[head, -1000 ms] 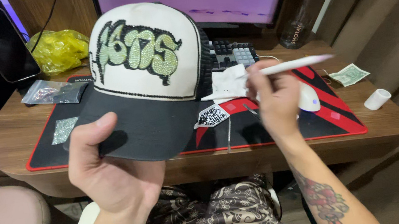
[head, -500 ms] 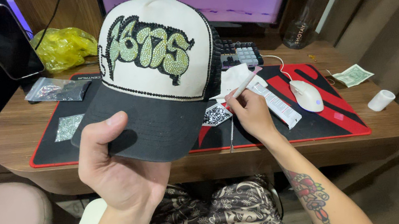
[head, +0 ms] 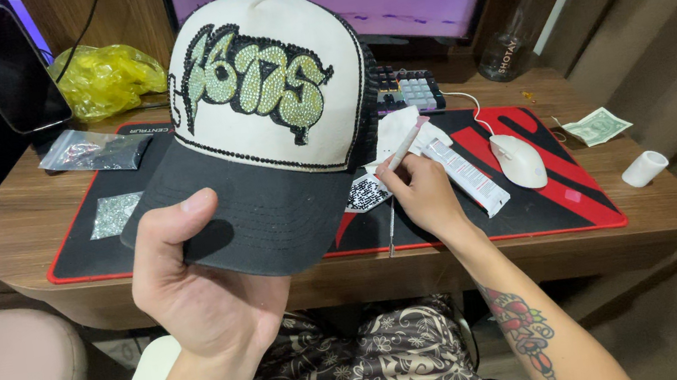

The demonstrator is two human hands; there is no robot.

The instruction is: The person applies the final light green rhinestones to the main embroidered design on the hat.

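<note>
Pointing toward wearer: cap (head: 273, 120) brim; left hand (head: 193, 279)

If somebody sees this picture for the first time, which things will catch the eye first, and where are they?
First comes the cap, cream front with sparkling green stones, held up at centre by its black brim in the left hand. Beside it the right hand holds a thin white pen tool over the red and black desk mat.

From the right hand (head: 425, 196), bare mat (head: 570, 194) lies open at 4 o'clock; the white tube (head: 463, 174) and mouse (head: 517, 159) block 3 o'clock, the cap (head: 262, 139) fills 9, the keyboard (head: 405, 90) bars 12
</note>
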